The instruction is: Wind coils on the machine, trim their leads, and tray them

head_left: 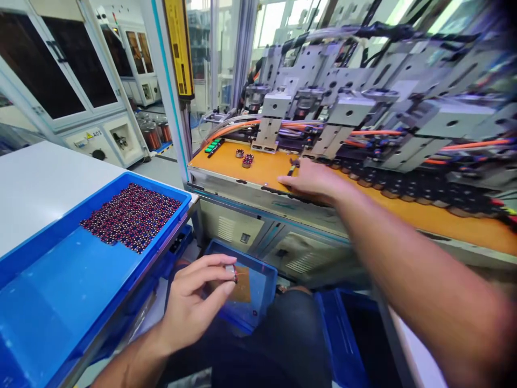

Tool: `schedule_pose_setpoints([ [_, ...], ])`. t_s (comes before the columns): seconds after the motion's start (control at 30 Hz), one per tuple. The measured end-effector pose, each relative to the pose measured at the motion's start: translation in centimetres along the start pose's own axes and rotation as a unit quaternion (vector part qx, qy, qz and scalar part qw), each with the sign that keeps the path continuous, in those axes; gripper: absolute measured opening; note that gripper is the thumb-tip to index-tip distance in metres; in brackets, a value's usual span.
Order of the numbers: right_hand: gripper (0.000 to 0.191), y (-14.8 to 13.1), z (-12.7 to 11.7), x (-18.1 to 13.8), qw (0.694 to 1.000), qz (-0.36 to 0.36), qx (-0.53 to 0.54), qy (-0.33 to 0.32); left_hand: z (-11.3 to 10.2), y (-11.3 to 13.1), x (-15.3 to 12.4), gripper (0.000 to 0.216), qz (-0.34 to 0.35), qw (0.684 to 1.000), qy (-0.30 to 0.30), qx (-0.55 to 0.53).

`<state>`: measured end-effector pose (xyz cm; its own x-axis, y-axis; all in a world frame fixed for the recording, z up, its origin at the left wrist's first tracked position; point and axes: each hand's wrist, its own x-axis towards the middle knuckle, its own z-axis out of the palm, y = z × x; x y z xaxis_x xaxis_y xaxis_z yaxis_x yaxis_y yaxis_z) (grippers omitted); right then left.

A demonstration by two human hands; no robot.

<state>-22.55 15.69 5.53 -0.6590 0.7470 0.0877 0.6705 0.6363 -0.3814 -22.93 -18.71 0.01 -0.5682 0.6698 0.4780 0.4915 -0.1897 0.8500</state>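
Observation:
My left hand (198,296) is raised over my lap. Its thumb and fingers pinch a small round wound motor stator (231,271), with a thin reddish wire end sticking out to the right. Over the orange bench top, my right hand (310,178) reaches forward with thumb and forefinger around a small pliers-like tool (292,168) with black and yellow parts. Its exact kind is too small to make out. Two more wound stators (247,160) sit on the bench to the left of that hand.
A blue tray (72,269) on the white table at left holds many stators (131,215) packed together. Machine heads (278,108) overhang the bench's back. Dark round parts (404,180) line its right side. Below are a blue bin (266,285) and a green-and-black item (214,146) lies far left.

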Motion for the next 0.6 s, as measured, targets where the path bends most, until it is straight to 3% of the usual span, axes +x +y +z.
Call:
schedule_pose_setpoints([
  [0.13,0.050,4.0,-1.4,-1.8,0.992,-0.124,-0.012,-0.026,-0.3,0.0,-0.2,0.026,-0.006,1.000,0.013,-0.014],
  [0.3,0.049,8.1,-1.1,-5.1,0.976,-0.215,-0.002,0.043,0.1,0.0,0.0,0.027,-0.008,0.999,0.007,-0.032],
  [0.4,0.051,8.9,-0.8,-8.3,0.964,-0.250,0.022,0.090,0.4,0.0,0.1,0.029,-0.005,0.999,-0.003,-0.034],
  [0.5,0.052,7.9,-0.2,-14.0,0.950,-0.283,0.087,0.097,0.4,0.0,0.0,0.030,-0.002,0.999,-0.006,-0.032],
  [0.6,0.044,6.2,0.8,-21.1,0.916,-0.247,0.310,-0.056,0.3,0.0,-0.1,0.031,-0.001,1.000,-0.006,-0.029],
])
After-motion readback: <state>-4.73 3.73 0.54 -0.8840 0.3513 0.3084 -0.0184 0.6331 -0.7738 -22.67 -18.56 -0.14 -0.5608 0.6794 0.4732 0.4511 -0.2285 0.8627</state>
